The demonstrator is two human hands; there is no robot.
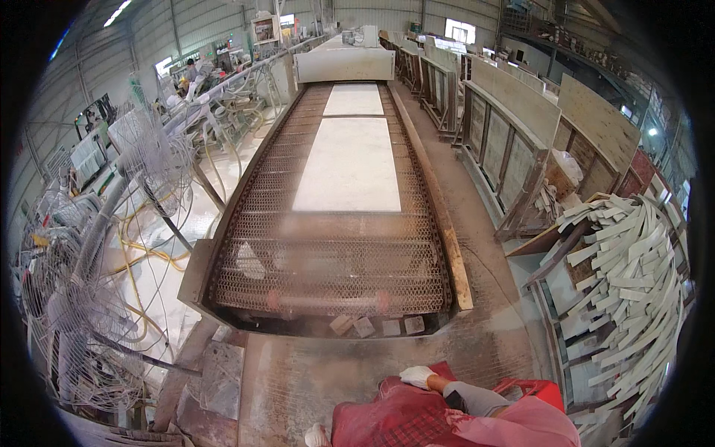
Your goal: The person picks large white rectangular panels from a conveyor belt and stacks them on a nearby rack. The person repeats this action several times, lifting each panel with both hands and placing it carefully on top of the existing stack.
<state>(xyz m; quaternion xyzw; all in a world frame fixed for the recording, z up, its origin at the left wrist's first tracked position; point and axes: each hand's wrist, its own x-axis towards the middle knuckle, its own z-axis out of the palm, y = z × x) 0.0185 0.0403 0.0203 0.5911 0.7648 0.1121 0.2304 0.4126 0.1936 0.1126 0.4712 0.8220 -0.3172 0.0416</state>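
Observation:
My right hand (417,377), in a white glove, rests on the dark red cloth (387,410) over my lap. It holds nothing that I can see, and its fingers lie over the cloth. At the lower edge, my left hand (316,435) shows only as a bit of white glove beside the same cloth; its fingers are hidden. Ahead of both hands, apart from them, a wire-mesh conveyor (246,216) runs away from me. A large pale slab (350,167) lies on it, with a second pale slab (355,99) behind.
A pale machine housing (344,65) spans the conveyor's far end. Several small blocks (363,326) lie under its near end. Wire-caged fans (153,153) and yellow hoses (134,253) are at left. Slab racks (499,141), stacked pale strips (629,276) and something red (540,389) are at right.

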